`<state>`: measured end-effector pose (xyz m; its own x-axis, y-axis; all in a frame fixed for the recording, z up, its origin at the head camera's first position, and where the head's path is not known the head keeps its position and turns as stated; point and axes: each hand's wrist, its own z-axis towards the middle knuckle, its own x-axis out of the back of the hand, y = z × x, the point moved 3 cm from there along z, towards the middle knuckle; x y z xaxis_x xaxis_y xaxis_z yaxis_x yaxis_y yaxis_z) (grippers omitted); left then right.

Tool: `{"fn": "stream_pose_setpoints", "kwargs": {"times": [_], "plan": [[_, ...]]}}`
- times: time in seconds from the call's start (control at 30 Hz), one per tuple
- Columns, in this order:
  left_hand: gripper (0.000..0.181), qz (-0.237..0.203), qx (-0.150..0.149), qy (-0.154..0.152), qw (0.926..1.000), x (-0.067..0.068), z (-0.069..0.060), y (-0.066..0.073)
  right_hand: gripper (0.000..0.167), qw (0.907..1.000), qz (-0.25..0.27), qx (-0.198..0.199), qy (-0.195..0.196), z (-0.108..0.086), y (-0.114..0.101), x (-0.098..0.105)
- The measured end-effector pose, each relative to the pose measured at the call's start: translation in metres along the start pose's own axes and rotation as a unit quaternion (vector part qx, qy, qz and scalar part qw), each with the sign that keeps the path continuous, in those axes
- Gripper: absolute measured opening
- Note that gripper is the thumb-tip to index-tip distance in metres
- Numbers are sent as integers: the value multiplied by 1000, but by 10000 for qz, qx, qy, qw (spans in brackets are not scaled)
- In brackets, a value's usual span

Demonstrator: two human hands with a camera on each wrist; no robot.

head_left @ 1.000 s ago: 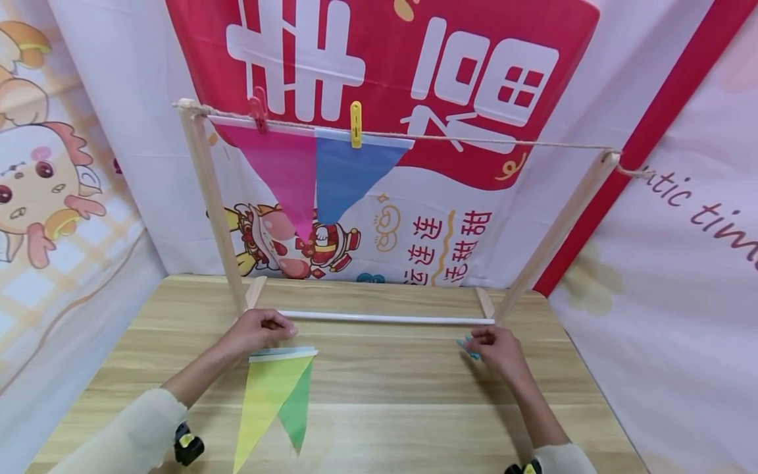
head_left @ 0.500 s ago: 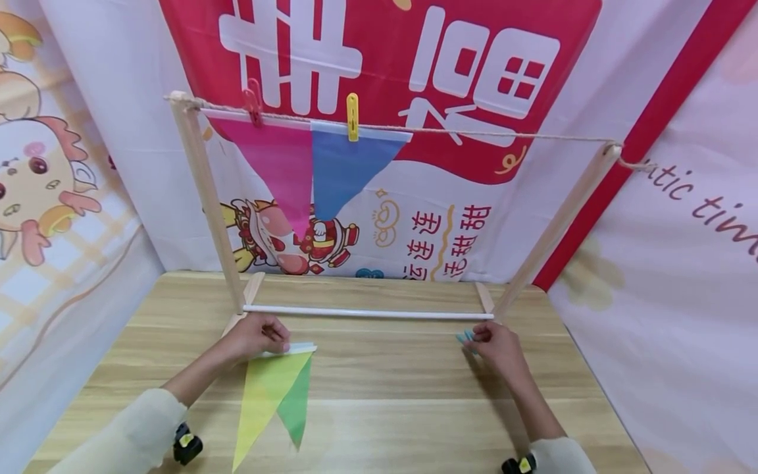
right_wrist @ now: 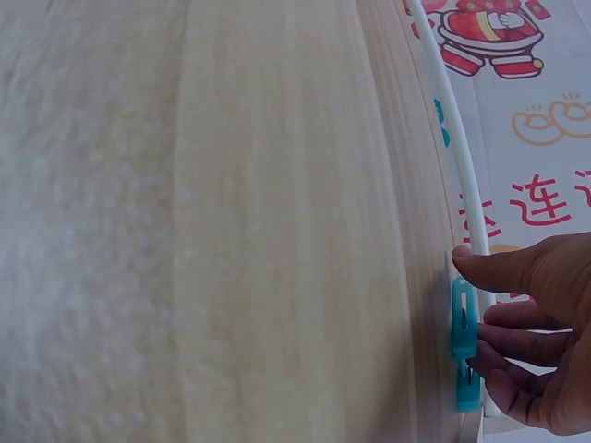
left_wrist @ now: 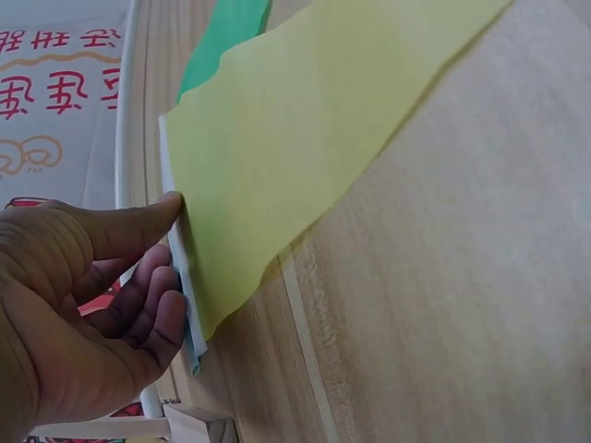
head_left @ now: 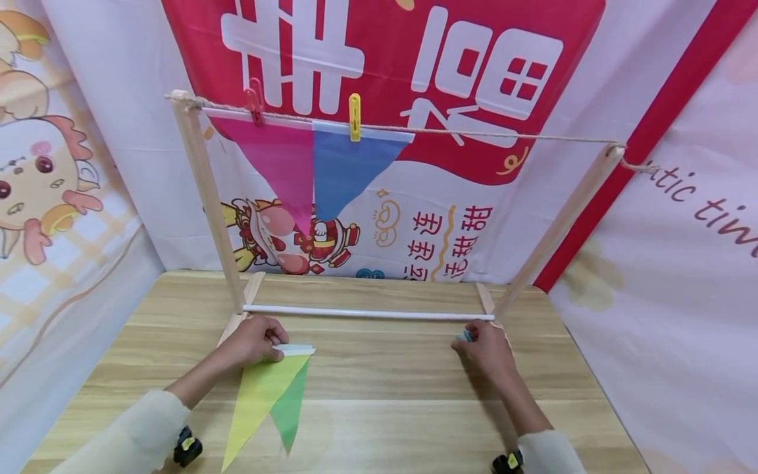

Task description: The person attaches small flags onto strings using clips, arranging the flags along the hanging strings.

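My left hand (head_left: 256,339) pinches the white top edge of a yellow pennant (left_wrist: 277,138); the thumb lies on its front and the other fingers are behind it. Part of a green pennant (head_left: 288,408) shows from under the yellow one. Near the frame's right foot, my right hand (head_left: 488,349) holds a light-blue clothespin (right_wrist: 464,318) between thumb and fingers. A second blue piece (right_wrist: 468,388) sits just below it, partly hidden by the fingers. Above, a pink pennant (head_left: 278,158) and a blue pennant (head_left: 349,164) hang side by side from a twine line (head_left: 474,133).
A red clothespin (head_left: 255,102) and a yellow clothespin (head_left: 354,117) grip the hanging pennants. Wooden posts (head_left: 204,204) hold the twine, with a white rod (head_left: 367,314) across their base. Behind the wooden table (head_left: 403,421) hangs a printed cloth (head_left: 491,178).
My left hand has come down onto the pennants' top edge and taken hold of it; the pennants have shifted slightly left. The right hand has moved slightly left, its fingers now covering more of the clothespin.
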<state>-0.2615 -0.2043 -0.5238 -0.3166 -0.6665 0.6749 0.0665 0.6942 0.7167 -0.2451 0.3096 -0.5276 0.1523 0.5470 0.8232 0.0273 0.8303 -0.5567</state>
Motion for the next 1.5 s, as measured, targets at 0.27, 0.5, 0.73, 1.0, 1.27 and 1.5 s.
{"fn": "stream_pose_setpoints", "kwargs": {"times": [0.27, 0.5, 0.73, 1.0, 1.27, 1.5], "plan": [[18, 64, -157, 102, 9998, 0, -1, -4, 42, 9997, -230, 102, 29, 1, -1, -6], [11, 467, -454, 144, 9978, -2, 1, -2, 35, 9996, -287, 59, -22, 2, 0, -8], [9, 776, -988, 316, 9916, -4, 1, -4, 31, 9993, -341, 140, 7, 2, -2, -8], [9, 935, -948, 341, 9905, -3, -3, -2, 28, 9989, -398, 228, 1, 2, -5, -7], [14, 959, -847, 229, 9915, -2, -4, -2, 25, 9987, -410, 286, -57, 3, -6, -7], [19, 1223, -996, 292, 9871, -5, -4, -1, 26, 9973, -445, 514, -277, 5, -9, -8]]}}
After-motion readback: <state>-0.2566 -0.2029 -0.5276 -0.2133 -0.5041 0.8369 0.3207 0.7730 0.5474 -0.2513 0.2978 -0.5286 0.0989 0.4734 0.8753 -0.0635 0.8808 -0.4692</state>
